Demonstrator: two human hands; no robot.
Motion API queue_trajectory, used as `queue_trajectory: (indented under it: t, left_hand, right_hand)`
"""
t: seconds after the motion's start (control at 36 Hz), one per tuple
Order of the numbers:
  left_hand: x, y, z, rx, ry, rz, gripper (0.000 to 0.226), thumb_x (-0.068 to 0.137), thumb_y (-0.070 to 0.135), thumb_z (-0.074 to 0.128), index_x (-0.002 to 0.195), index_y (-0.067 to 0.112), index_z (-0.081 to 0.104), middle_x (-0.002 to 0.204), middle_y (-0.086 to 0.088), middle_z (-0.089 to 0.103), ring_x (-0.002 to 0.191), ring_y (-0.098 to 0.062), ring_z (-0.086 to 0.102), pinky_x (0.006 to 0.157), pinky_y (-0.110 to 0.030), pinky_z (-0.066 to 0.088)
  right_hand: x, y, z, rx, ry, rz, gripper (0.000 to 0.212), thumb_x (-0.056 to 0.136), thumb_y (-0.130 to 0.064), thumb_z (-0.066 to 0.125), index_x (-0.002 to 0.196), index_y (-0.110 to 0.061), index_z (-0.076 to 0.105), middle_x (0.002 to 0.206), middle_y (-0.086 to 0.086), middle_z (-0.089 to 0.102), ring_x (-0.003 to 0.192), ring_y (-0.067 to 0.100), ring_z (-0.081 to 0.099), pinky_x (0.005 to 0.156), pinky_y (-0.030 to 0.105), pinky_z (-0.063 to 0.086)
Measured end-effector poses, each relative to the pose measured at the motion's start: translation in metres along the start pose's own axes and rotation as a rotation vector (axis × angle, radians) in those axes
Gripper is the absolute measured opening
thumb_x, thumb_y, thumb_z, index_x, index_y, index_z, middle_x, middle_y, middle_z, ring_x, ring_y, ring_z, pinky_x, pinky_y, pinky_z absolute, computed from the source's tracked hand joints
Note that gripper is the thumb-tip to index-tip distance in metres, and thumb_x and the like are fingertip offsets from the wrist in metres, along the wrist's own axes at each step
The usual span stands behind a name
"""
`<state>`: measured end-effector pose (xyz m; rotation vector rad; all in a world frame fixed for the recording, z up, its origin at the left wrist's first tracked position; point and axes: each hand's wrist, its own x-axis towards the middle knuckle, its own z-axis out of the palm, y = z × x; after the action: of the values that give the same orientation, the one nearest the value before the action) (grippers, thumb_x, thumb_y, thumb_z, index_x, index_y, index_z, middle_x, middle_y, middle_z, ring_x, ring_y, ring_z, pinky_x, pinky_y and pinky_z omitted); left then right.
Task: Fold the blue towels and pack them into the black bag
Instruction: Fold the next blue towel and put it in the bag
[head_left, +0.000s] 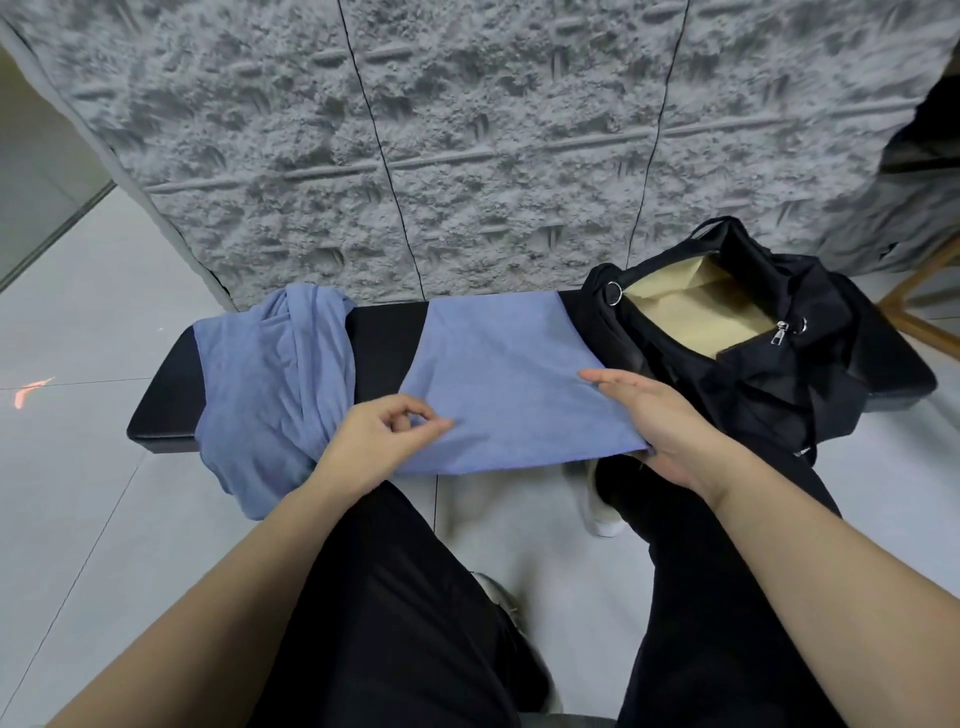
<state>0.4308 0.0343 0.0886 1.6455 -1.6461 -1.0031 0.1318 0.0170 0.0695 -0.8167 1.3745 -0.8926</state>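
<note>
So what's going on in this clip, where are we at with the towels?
A person is folding a blue towel spread flat on a black bench. The left hand pinches its near edge, while the right hand grips its near right corner. A second, crumpled towel lies bunched at the bench's left end, hanging over the front. The black bag sits open at the right end, with no towel visible inside.
</note>
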Motion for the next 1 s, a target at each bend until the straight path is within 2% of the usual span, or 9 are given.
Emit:
queue_trajectory:
  t: [0.08, 0.14, 0.25, 0.39, 0.47, 0.56, 0.75, 0.92, 1.0]
  left_hand:
    - [-0.006, -0.002, -0.004, 0.381, -0.152, 0.054, 0.04, 0.068, 0.049, 0.084, 0.098, 0.034, 0.063, 0.077, 0.027, 0.058, 0.077, 0.006, 0.053, 0.071, -0.012, 0.038]
    - [-0.008, -0.001, -0.005, 0.558, -0.209, 0.095, 0.053, 0.067, 0.054, 0.082, 0.105, 0.036, 0.051, 0.1, 0.024, 0.057, 0.091, 0.001, 0.054, 0.077, -0.021, 0.042]
    - [-0.008, -0.007, -0.005, 0.72, -0.127, 0.145, 0.042, 0.077, 0.035, 0.07, 0.104, 0.032, 0.038, 0.107, 0.017, 0.045, 0.081, -0.024, 0.06, 0.067, -0.039, 0.049]
    - [-0.016, -0.009, -0.008, 0.592, 0.067, 0.234, 0.022, 0.081, 0.023, 0.062, 0.099, 0.021, 0.049, 0.097, 0.008, 0.051, 0.072, -0.03, 0.055, 0.061, -0.041, 0.046]
    - [-0.017, -0.008, -0.007, 0.547, 0.121, 0.198, 0.02, 0.082, 0.011, 0.063, 0.1, 0.018, 0.057, 0.093, 0.01, 0.057, 0.076, -0.023, 0.056, 0.063, -0.035, 0.045]
    - [-0.017, -0.007, -0.006, 0.518, 0.153, 0.147, 0.017, 0.081, 0.01, 0.061, 0.094, 0.021, 0.059, 0.082, 0.012, 0.059, 0.073, -0.012, 0.054, 0.06, -0.021, 0.038]
    - [-0.021, -0.005, -0.005, 0.489, 0.238, 0.114, 0.016, 0.083, 0.011, 0.064, 0.096, 0.021, 0.062, 0.075, 0.012, 0.061, 0.071, -0.018, 0.056, 0.062, -0.031, 0.044]
    - [-0.024, -0.01, -0.009, 0.389, 0.269, 0.139, 0.019, 0.085, 0.009, 0.066, 0.101, 0.018, 0.068, 0.08, 0.008, 0.068, 0.073, -0.01, 0.061, 0.064, -0.024, 0.046]
    - [-0.026, -0.009, -0.009, 0.385, 0.307, 0.196, 0.02, 0.081, 0.007, 0.071, 0.098, 0.017, 0.069, 0.082, 0.011, 0.066, 0.08, -0.014, 0.059, 0.07, -0.028, 0.048]
  right_hand:
    - [-0.01, -0.005, -0.001, -0.026, 0.002, 0.0, 0.015, 0.091, -0.038, 0.069, 0.102, -0.03, 0.075, 0.086, -0.024, 0.07, 0.063, 0.004, 0.058, 0.052, 0.021, 0.04]
    - [-0.013, -0.005, -0.003, -0.049, -0.002, -0.034, 0.019, 0.087, -0.042, 0.072, 0.099, -0.028, 0.074, 0.081, -0.021, 0.068, 0.058, 0.005, 0.049, 0.046, 0.02, 0.035]
    - [-0.015, -0.002, -0.003, -0.208, -0.063, -0.146, 0.018, 0.087, -0.041, 0.071, 0.09, -0.024, 0.072, 0.083, -0.02, 0.063, 0.067, 0.007, 0.045, 0.053, 0.024, 0.031]
    - [-0.021, 0.007, -0.006, -0.458, -0.28, -0.182, 0.02, 0.083, -0.033, 0.078, 0.1, -0.03, 0.07, 0.101, -0.014, 0.063, 0.044, 0.012, 0.04, 0.045, 0.027, 0.04]
    - [-0.025, 0.01, -0.01, -0.677, -0.355, -0.223, 0.04, 0.074, -0.042, 0.084, 0.106, -0.042, 0.06, 0.118, -0.017, 0.056, 0.054, 0.011, 0.05, 0.057, 0.026, 0.046]
    - [-0.026, 0.014, -0.012, -1.01, -0.39, -0.292, 0.054, 0.068, -0.058, 0.08, 0.108, -0.046, 0.047, 0.112, -0.013, 0.058, 0.068, 0.007, 0.053, 0.069, 0.027, 0.045]
    - [-0.021, 0.017, -0.015, -1.059, -0.223, -0.464, 0.011, 0.09, -0.026, 0.056, 0.098, -0.032, 0.061, 0.093, -0.008, 0.055, 0.087, 0.014, 0.057, 0.083, 0.036, 0.049]
    - [-0.024, 0.018, -0.023, -1.07, -0.011, -0.714, 0.019, 0.092, -0.029, 0.047, 0.09, -0.022, 0.065, 0.095, -0.011, 0.042, 0.083, 0.012, 0.047, 0.071, 0.031, 0.043]
    - [-0.025, 0.014, -0.021, -1.056, 0.058, -0.886, 0.028, 0.086, -0.033, 0.043, 0.083, -0.014, 0.063, 0.105, -0.006, 0.05, 0.09, 0.016, 0.045, 0.076, 0.026, 0.036]
